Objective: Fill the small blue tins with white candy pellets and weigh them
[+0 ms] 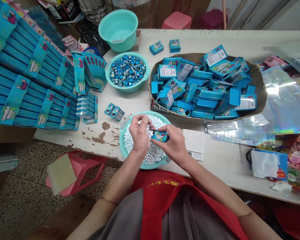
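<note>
Right grip (174, 141) pinches a blue tin (160, 135) above the three-o'clock side of the basin (122, 141), left grip (140, 133) holds white pellets (149, 132) at the tin's nine-o'clock end; best to brace the tin and trickle pellets slowly, so spills land below.

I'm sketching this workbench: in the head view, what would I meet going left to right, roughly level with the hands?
Stacked blue packages, pair of small blue containers, left hand, held blue container, right hand, white scale, blue-and-white packet.
</note>
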